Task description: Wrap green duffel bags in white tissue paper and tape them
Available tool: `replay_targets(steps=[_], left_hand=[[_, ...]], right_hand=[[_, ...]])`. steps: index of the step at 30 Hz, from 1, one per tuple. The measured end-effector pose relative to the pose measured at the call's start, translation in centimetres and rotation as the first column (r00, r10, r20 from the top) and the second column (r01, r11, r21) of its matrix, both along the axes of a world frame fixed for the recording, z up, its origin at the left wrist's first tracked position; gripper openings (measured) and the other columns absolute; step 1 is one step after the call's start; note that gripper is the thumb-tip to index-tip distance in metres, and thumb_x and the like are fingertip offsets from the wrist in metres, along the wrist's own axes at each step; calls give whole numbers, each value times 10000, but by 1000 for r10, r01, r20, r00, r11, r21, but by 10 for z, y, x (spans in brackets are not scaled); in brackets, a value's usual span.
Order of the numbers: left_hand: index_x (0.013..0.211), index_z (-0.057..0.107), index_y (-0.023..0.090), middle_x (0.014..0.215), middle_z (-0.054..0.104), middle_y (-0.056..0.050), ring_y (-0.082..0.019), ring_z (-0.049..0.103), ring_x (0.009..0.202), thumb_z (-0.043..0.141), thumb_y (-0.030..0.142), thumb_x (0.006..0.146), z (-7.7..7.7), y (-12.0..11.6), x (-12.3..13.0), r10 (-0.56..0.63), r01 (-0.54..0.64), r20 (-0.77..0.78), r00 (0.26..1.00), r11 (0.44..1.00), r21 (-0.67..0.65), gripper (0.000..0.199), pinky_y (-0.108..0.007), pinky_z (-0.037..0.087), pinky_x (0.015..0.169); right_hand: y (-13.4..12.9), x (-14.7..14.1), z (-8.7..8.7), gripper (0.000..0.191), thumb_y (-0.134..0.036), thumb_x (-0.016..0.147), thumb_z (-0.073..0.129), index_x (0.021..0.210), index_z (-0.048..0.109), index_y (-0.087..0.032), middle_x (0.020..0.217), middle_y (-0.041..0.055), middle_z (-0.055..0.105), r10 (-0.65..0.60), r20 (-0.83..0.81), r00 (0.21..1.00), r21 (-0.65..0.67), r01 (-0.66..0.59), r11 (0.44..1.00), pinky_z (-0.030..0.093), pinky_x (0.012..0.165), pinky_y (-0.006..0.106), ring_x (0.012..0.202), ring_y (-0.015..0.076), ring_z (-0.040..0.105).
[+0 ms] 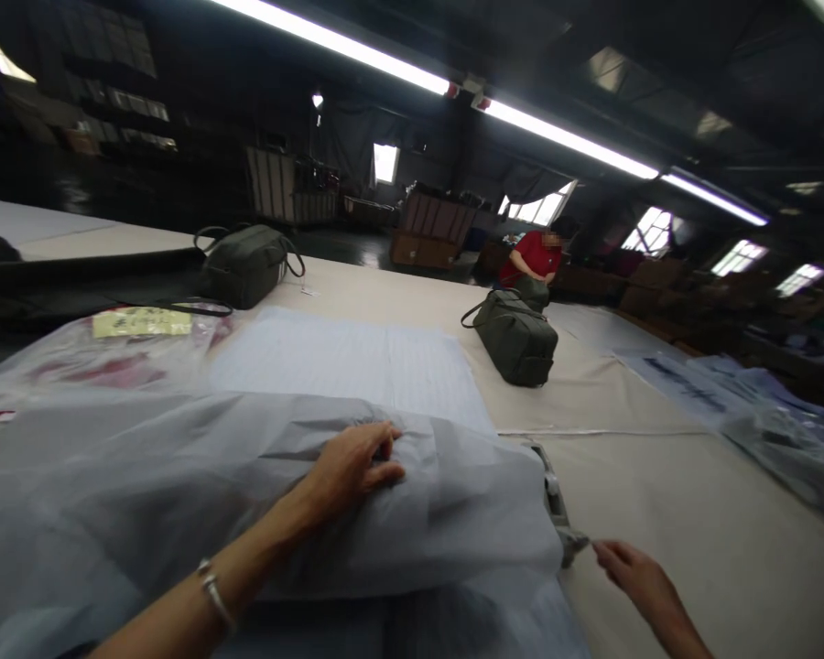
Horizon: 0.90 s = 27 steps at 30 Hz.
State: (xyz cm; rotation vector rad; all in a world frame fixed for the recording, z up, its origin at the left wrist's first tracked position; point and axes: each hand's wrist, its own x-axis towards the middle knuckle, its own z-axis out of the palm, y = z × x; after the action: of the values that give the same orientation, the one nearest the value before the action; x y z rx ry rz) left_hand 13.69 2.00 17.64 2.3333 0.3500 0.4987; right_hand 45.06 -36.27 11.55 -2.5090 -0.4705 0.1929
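A pale grey, creased fabric cover [473,513] lies across the table in front of me, wrapped around something bulky that is mostly hidden. My left hand [357,462] lies on top of it, fingers curled into the fabric, with folds bunched near the fingertips. Out of the cover's right end sticks a greyish strap-like piece [555,494], its exact kind unclear. At the lower right, my right hand [628,567] pinches the tip of that piece between thumb and fingers. White sheets [357,357] lie under and behind the cover.
Dark green bags with handles stand on the table, one at left [243,265], one at right [518,339]. Clear plastic with a yellow label [141,321] lies left. Plastic sheets [783,412] pile at right. A person in red [530,254] works behind with another bag.
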Motion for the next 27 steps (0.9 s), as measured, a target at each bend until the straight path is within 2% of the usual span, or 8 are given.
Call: replay_targets(steps=[4, 6, 8, 11, 14, 20, 25, 27], left_hand=[[828, 524, 235, 1198, 678, -30, -244, 619, 1077, 648, 346, 826, -5, 0, 0, -12, 11, 42, 999, 1000, 15, 167, -342, 432, 882], [840, 530, 232, 1170, 685, -29, -246, 623, 1061, 655, 356, 827, -7, 0, 1, -12, 11, 54, 998, 1000, 26, 177, -343, 425, 869], [847, 535, 227, 1110, 696, -32, -244, 630, 1022, 655, 360, 829, -7, 0, 1, -10, 8, 55, 998, 999, 38, 179, -343, 420, 857], [844, 547, 218, 967, 699, -23, -221, 635, 896, 638, 362, 841, -5, -1, 2, -9, 6, 51, 999, 998, 59, 170, -319, 416, 793], [829, 555, 213, 842, 668, 2, -191, 606, 768, 645, 384, 839, -1, -1, 2, -8, 4, 49, 999, 997, 73, 193, -290, 385, 681], [842, 593, 216, 820, 651, 10, -187, 598, 758, 709, 384, 794, -1, -1, 3, -16, 14, 63, 998, 1000, 25, 210, -282, 357, 649], [890, 593, 214, 876, 657, -7, -202, 601, 804, 708, 402, 800, -7, -1, 5, -13, 11, 86, 996, 1000, 22, 237, -289, 380, 701], [905, 585, 207, 901, 652, -18, -210, 598, 821, 696, 415, 809, -7, 0, 5, -8, 5, 67, 998, 999, 38, 254, -295, 386, 714]], right_hand=[[84, -72, 133, 356, -571, 800, 555, 777, 685, -241, 780, 17, 717, 483, 35, 875, -96, -478, 873, 500, 719, 296, 766, 208, 645], [139, -121, 179, 274, -479, 863, 565, 802, 682, -239, 819, -2, 717, 710, 47, 703, -166, -695, 699, 472, 752, 265, 781, 170, 634], [190, -163, 198, 169, -395, 851, 633, 799, 691, -245, 796, -23, 718, 878, 39, 477, -321, -826, 463, 445, 779, 259, 764, 151, 631], [248, -194, 189, 121, -317, 843, 654, 783, 714, -230, 753, 2, 730, 969, -2, 247, -599, -776, 197, 427, 780, 291, 736, 173, 653], [282, -195, 169, 149, -297, 846, 636, 779, 730, -202, 746, 50, 742, 978, -80, 194, -777, -627, 60, 408, 703, 301, 700, 200, 667], [306, -182, 160, 201, -360, 841, 646, 739, 728, -206, 723, 47, 742, 972, -179, 153, -801, -596, -54, 274, 525, 288, 587, 165, 622], [312, -167, 150, 279, -386, 871, 644, 660, 680, -206, 641, 16, 689, 982, -182, -56, -789, -588, -180, 362, 721, 323, 601, 144, 579], [313, -156, 145, 288, -469, 850, 661, 730, 676, -208, 728, 30, 692, 984, -108, -140, -768, -617, -172, 372, 790, 346, 726, 174, 600]])
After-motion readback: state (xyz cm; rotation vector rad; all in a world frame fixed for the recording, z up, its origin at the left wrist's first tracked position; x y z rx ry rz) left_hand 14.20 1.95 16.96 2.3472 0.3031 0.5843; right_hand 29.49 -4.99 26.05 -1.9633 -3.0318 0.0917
